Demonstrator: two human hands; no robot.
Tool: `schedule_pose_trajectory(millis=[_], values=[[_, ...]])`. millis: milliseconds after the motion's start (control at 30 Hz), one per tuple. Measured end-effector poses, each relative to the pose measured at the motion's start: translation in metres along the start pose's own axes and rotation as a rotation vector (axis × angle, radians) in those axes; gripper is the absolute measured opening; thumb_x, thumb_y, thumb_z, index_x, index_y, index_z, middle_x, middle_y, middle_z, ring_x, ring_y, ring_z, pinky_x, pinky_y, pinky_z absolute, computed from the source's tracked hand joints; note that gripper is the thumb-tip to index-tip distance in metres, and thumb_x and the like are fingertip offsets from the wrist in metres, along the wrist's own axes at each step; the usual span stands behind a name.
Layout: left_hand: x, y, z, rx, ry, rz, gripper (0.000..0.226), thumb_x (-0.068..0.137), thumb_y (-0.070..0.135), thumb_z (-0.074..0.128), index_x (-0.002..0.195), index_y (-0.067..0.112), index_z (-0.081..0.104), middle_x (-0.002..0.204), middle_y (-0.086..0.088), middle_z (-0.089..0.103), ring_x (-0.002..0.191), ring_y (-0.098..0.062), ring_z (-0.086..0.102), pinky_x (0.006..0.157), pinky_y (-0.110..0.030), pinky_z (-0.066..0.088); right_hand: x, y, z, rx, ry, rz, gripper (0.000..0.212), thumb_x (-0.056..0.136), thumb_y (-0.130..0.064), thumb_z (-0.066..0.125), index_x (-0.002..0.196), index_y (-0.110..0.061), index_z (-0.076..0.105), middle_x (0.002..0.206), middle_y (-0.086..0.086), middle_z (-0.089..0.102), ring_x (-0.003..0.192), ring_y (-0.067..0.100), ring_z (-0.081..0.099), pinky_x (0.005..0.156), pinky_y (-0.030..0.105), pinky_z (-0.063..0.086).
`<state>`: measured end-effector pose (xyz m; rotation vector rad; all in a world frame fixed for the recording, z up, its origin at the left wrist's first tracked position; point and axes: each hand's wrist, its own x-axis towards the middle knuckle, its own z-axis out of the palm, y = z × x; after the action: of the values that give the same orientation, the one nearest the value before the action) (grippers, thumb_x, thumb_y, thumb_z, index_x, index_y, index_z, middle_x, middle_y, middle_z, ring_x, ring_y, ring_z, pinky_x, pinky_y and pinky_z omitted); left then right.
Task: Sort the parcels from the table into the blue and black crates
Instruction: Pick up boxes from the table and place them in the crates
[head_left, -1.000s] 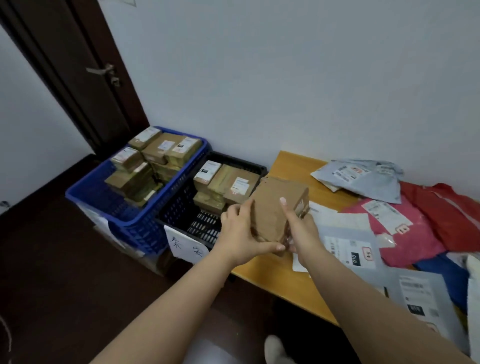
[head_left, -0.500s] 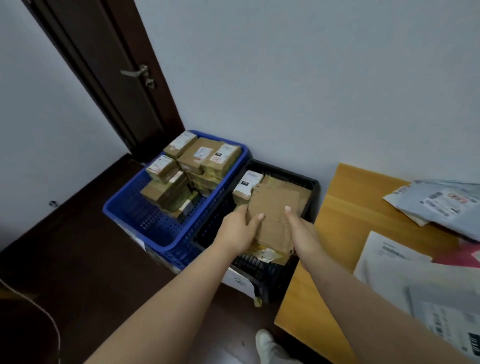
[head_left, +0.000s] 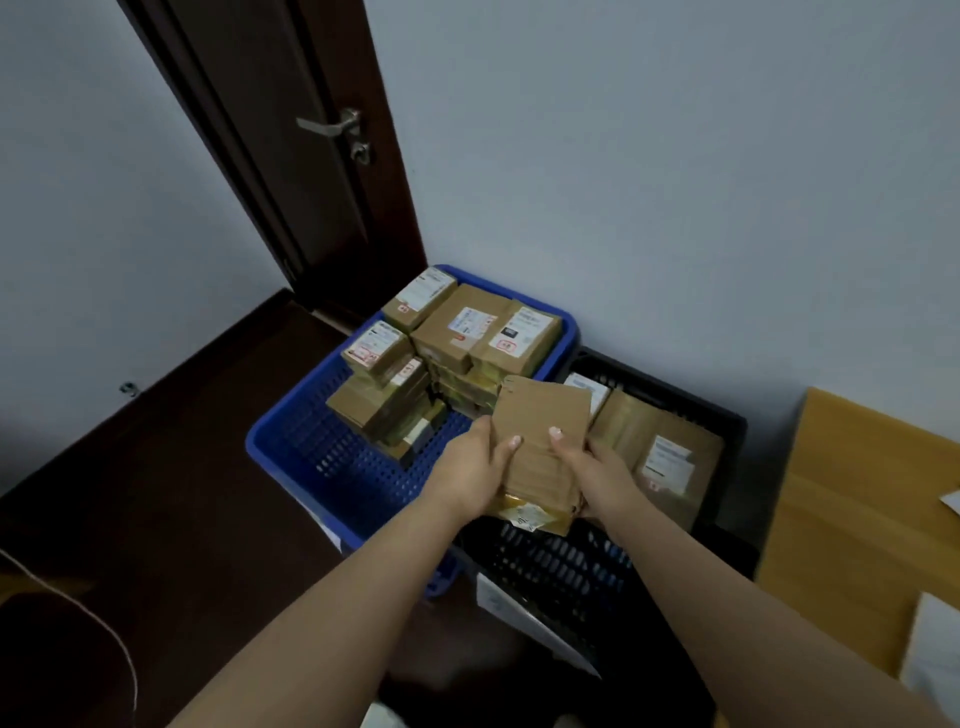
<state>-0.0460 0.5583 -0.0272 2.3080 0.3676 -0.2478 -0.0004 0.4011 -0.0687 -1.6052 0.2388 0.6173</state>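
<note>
Right, both hands grip the brown cardboard parcel (head_left: 540, 431) at frame centre, left hand (head_left: 470, 473) and right hand (head_left: 597, 475) clasping its sides, above the seam between blue crate (head_left: 332, 467) and black crate (head_left: 727, 421).

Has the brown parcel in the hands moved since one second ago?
Yes. The cardboard parcel went left, from above the wooden table edge to over the black crate.

Two crates sit side by side; the blue crate (head_left: 291, 457) is left, the black crate (head_left: 727, 431) right. The table (head_left: 857, 519) stands right of them; boxes (head_left: 467, 332) lie inside.
</note>
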Motion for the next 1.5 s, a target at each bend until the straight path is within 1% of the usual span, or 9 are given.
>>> schedule_pose_trajectory(millis=[167,367,500,600,833,1033,1200,1333,1500], values=[[0.045,-0.065,-0.056,0.049,-0.066,0.018,0.040,0.101,0.039,0.045,0.121,0.005,0.049,0.114,-0.013,0.062,0.102,-0.027,0.059,0.084,-0.035,0.048,0.036,-0.014,0.077,0.015,0.019,0.083,0.068,0.083,-0.052,0.068,0.136,-0.015,0.047,0.123,0.003,0.060,0.097,0.019,0.062,0.066,0.031,0.053],[0.086,-0.149,-0.150,0.047,-0.154,0.062,0.036,0.101,0.035,0.046,0.128,0.011,0.048,0.119,-0.009,0.062,0.107,-0.023,0.059,0.095,-0.040,0.049,0.056,-0.027,0.200,0.102,0.002,0.190,0.067,0.085,-0.045,0.069,0.141,-0.018,0.043,0.109,-0.001,0.059,0.085,0.014,0.060,0.048,0.024,0.051],[0.112,-0.187,-0.189,0.040,-0.237,0.085,0.041,0.102,0.032,0.045,0.137,0.012,0.045,0.127,-0.009,0.059,0.115,-0.024,0.057,0.099,-0.041,0.047,0.068,-0.026,0.255,0.096,0.052,0.208,0.067,0.083,-0.049,0.069,0.140,-0.022,0.044,0.124,0.003,0.058,0.100,0.023,0.060,0.076,0.039,0.055],[0.130,-0.199,-0.189,0.057,-0.318,0.080,0.039,0.102,0.033,0.044,0.134,0.010,0.046,0.125,-0.010,0.059,0.112,-0.024,0.057,0.097,-0.039,0.048,0.071,-0.021,0.264,0.090,0.082,0.251,0.070,0.081,-0.050,0.071,0.140,-0.023,0.043,0.126,0.005,0.057,0.107,0.027,0.059,0.091,0.048,0.053],[0.165,-0.213,-0.163,-0.006,-0.434,0.070,0.035,0.102,0.034,0.044,0.128,0.012,0.047,0.122,-0.008,0.058,0.105,-0.019,0.056,0.092,-0.036,0.049,0.095,-0.007,0.255,0.212,0.126,0.369,0.069,0.082,-0.044,0.072,0.142,-0.036,0.039,0.125,0.004,0.057,0.105,0.032,0.061,0.090,0.053,0.052],[0.200,-0.237,-0.176,0.016,-0.419,0.029,0.040,0.099,0.035,0.051,0.134,0.017,0.047,0.128,-0.004,0.056,0.101,-0.007,0.049,0.085,-0.025,0.042,0.142,-0.013,0.272,0.164,0.144,0.388,0.084,0.078,-0.047,0.075,0.147,-0.036,0.028,0.133,0.001,0.050,0.102,0.024,0.058,0.068,0.035,0.053],[0.227,-0.257,-0.182,0.199,-0.315,-0.013,0.053,0.098,0.037,0.051,0.143,0.011,0.040,0.141,-0.009,0.046,0.125,-0.021,0.047,0.100,-0.031,0.039,0.174,-0.002,0.269,0.141,0.201,0.387,0.093,0.076,-0.048,0.077,0.150,-0.034,0.022,0.140,0.002,0.046,0.115,0.029,0.054,0.083,0.040,0.052],[0.253,-0.269,-0.185,0.369,-0.273,-0.001,0.058,0.097,0.035,0.053,0.145,0.009,0.034,0.143,-0.015,0.039,0.130,-0.029,0.038,0.105,-0.042,0.038,0.188,0.007,0.270,0.170,0.241,0.370,0.095,0.076,-0.047,0.077,0.152,-0.032,0.021,0.142,0.002,0.046,0.118,0.027,0.053,0.093,0.041,0.049],[0.298,-0.280,-0.176,0.523,-0.222,0.042,0.075,0.095,0.043,0.053,0.154,0.017,0.015,0.160,-0.017,0.001,0.147,-0.034,0.000,0.114,-0.049,0.023,0.204,0.023,0.279,0.169,0.319,0.338,0.093,0.076,-0.046,0.077,0.151,-0.031,0.023,0.138,0.000,0.048,0.117,0.023,0.052,0.098,0.042,0.049]])
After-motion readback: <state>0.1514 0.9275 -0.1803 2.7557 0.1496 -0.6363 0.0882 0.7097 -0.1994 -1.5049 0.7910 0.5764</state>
